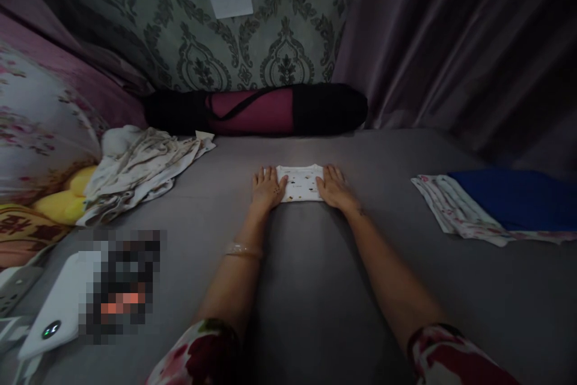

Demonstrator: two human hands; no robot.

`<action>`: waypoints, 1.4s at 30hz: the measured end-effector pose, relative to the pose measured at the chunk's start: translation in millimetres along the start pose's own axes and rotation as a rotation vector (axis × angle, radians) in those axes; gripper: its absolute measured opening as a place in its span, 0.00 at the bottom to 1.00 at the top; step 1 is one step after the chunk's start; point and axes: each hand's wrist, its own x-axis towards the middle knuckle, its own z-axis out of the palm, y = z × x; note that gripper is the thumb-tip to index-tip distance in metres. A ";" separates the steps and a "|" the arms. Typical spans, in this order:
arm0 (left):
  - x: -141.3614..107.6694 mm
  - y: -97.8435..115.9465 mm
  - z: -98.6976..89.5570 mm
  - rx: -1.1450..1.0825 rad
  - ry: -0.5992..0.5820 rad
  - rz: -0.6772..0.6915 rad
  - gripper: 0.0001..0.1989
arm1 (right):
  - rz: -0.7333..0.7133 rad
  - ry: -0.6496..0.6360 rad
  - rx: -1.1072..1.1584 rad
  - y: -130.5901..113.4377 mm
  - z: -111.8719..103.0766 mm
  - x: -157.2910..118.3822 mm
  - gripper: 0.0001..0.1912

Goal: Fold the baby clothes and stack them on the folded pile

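A small folded white cloth with a dark and yellow print lies flat on the grey sheet in front of me. It looks like a garment, but its exact kind does not show. My left hand rests on its left side, fingers stretched out and thumb on the print. On its right side lies my right hand, also flat with the fingers out. Neither hand grips the cloth; both touch it from above.
Crumpled printed clothes lie at the left. Folded fabric and a blue cloth are at the right. A long black and maroon bag lies along the wall. A white power bank is near left, beside a blurred patch.
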 end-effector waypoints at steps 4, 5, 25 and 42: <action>3.6 -5.8 0.8 -0.035 0.093 0.025 0.26 | -0.045 0.121 -0.007 2.8 -3.8 4.0 0.26; 5.6 -8.7 0.5 -0.039 0.118 0.040 0.24 | -0.045 0.148 -0.010 5.0 -4.9 5.8 0.25; 54.5 -34.3 -28.6 -0.158 -0.045 0.024 0.11 | 0.091 -0.076 0.179 23.8 -41.2 43.4 0.19; -51.3 -39.7 -99.1 -0.405 0.243 0.470 0.11 | -0.349 0.245 0.237 39.5 -94.8 -62.7 0.14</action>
